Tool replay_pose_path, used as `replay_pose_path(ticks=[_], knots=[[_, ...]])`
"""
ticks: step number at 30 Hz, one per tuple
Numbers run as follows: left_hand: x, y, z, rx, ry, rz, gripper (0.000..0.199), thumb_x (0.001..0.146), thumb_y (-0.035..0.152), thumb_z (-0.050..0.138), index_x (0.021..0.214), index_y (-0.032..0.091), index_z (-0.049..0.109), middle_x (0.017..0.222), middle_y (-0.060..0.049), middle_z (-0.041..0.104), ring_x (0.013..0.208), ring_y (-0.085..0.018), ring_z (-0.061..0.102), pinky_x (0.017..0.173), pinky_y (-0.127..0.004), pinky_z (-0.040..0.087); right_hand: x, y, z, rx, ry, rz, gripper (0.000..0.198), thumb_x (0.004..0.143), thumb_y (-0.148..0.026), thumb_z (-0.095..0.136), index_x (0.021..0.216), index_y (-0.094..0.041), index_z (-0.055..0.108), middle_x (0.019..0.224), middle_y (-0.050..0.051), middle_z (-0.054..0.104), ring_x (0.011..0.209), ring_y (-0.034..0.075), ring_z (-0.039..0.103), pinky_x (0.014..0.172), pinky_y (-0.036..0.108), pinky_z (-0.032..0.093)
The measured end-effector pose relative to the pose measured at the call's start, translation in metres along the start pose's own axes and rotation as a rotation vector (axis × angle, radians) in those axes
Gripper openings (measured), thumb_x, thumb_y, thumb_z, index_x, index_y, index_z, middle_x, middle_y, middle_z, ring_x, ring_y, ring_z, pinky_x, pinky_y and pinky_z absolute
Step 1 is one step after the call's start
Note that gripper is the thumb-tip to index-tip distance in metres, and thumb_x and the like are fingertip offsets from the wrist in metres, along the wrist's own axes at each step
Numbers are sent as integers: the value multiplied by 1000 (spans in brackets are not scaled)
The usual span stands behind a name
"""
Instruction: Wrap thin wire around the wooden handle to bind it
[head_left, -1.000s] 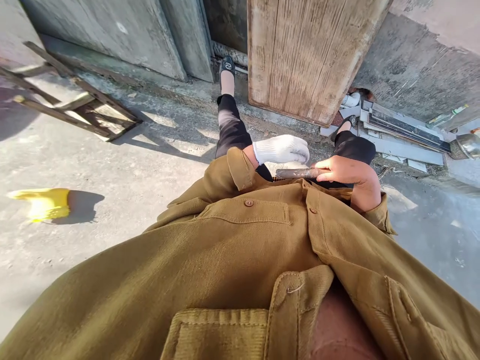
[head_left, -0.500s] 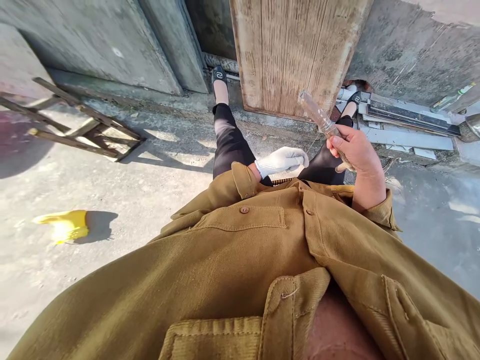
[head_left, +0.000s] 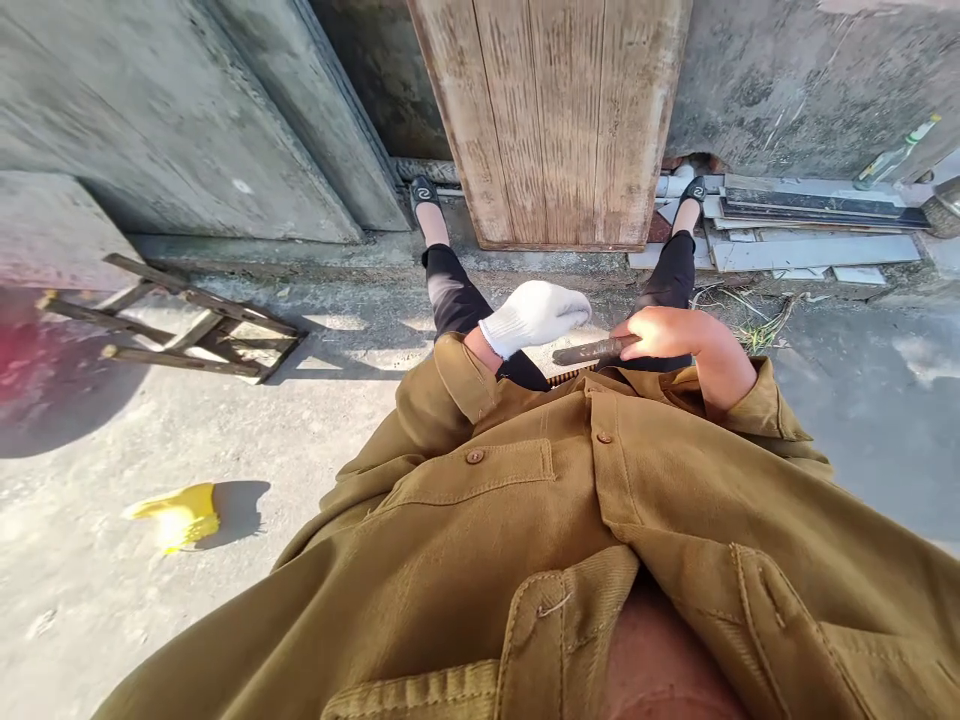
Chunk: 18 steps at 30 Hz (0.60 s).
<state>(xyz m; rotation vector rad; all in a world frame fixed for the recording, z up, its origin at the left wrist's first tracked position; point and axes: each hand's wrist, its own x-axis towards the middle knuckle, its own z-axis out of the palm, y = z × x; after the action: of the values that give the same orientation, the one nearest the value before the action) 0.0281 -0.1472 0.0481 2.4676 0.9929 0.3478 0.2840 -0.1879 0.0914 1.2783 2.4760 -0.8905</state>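
My bare right hand (head_left: 664,332) is closed around a narrow, dark, worn hand tool (head_left: 589,351). The tool lies almost level in front of my waist, its rounded end toward the left; its exact kind does not show. My left hand (head_left: 536,315) wears a white knitted glove, and its fingers are bent together just above and left of the tool's end. Whether anything is pinched inside that glove is hidden. Both hands are over my lap, between my dark-trousered legs (head_left: 461,295).
A grooved wooden panel (head_left: 562,130) leans upright between my feet. Left of me a wooden stool frame (head_left: 206,325) lies tipped over, and a yellow object (head_left: 184,518) sits on the concrete. Stacked strips (head_left: 817,215) and a glass bottle (head_left: 892,158) are by the wall at right.
My right hand has lowered the tool from pointing up and away to lying nearly level, end leftward. My gloved left hand has shifted slightly left. The view has tilted up.
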Motion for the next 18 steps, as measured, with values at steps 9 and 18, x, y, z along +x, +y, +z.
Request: replay_pose_path(ticks=[9, 18], knots=[[-5, -4, 62, -527, -61, -33, 32, 102, 34, 53, 97, 14, 77, 92, -5, 76, 83, -18, 66, 86, -30, 55, -22, 4, -4, 609, 462, -77, 16, 96, -35, 66, 96, -19, 66, 75, -1, 61, 66, 15, 53, 64, 28, 39], [-31, 5, 34, -153, -18, -30, 30, 108, 31, 55, 99, 17, 79, 97, -7, 79, 91, -21, 70, 86, -27, 50, 4, 1, 14, 179, 586, 271, 13, 102, -28, 69, 93, -22, 62, 87, 6, 68, 81, 22, 58, 74, 34, 35]])
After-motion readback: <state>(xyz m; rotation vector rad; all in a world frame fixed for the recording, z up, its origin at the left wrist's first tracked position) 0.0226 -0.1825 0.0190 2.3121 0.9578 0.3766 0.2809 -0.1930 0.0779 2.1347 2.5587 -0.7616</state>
